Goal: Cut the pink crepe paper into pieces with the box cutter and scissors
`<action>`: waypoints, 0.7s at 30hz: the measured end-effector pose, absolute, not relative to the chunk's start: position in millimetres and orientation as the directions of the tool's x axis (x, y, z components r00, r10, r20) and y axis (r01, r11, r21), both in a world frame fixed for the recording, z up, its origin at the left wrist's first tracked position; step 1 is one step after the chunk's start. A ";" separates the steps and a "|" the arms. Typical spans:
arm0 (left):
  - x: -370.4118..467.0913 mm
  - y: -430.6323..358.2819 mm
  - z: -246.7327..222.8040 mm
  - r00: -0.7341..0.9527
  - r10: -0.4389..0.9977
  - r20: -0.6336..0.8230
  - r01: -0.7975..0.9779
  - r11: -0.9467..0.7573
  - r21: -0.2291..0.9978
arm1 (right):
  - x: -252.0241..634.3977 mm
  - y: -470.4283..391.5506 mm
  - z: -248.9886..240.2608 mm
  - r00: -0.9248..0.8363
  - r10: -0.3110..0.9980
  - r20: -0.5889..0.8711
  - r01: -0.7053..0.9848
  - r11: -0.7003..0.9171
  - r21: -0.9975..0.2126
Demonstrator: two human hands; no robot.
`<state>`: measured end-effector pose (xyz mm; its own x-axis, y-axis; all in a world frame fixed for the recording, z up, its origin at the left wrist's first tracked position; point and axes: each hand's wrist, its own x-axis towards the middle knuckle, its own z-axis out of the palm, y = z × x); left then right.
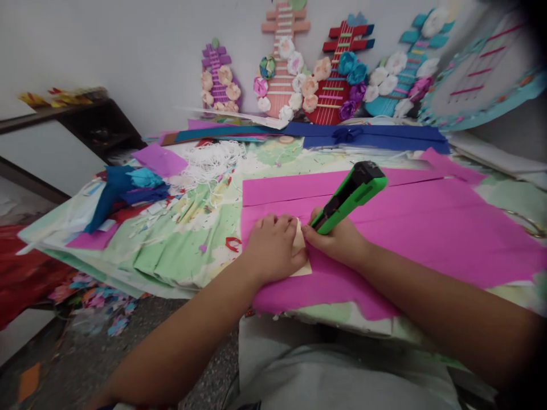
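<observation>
My right hand (pixel 339 242) is closed around a green and black box cutter (pixel 348 199), tilted with its thick end up and to the right. The cutter's lower end is hidden by my fingers, close to the pink sheet (pixel 427 233). My left hand (pixel 276 247) lies flat, pressing a small pale yellow card (pixel 299 242) onto that sheet. Most of the card is covered by my fingers. My right hand rests just beside the card's right edge. A long slit (pixel 410 183) runs across the sheet's far part.
Dark blue strips (pixel 376 136) lie behind the sheet. White string (pixel 213 162) is heaped to the left, near teal and blue scraps (pixel 106 196). Flower-decorated guitar shapes (pixel 337 80) lean on the wall. A gold ring (pixel 523 223) lies at the right. Colored scraps (pixel 102 299) litter the floor.
</observation>
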<state>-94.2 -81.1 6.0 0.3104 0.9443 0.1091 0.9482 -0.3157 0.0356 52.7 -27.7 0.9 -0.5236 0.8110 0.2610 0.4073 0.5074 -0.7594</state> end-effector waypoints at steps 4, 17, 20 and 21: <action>-93.9 -80.8 5.4 0.312 0.943 0.116 0.948 -0.317 0.027 | 55.0 -27.2 0.4 -0.467 0.843 0.268 0.334 0.448 -0.829; -94.4 -80.8 4.8 0.327 0.936 0.130 0.942 -0.334 0.033 | 54.2 -27.8 2.9 -0.509 0.826 0.242 0.372 0.464 -0.803; -94.7 -80.9 4.7 0.320 0.937 0.136 0.944 -0.328 0.039 | 53.6 -29.1 1.2 -0.527 0.813 0.247 0.395 0.492 -0.776; -94.8 -80.9 4.6 0.318 0.938 0.137 0.944 -0.326 0.040 | 53.4 -29.5 0.5 -0.540 0.802 0.254 0.400 0.510 -0.762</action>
<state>-94.8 -80.9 4.6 0.3183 0.9380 0.1371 0.9444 -0.3263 0.0400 53.4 -29.5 0.5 -0.5400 0.8025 0.2539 0.3999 0.5100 -0.7616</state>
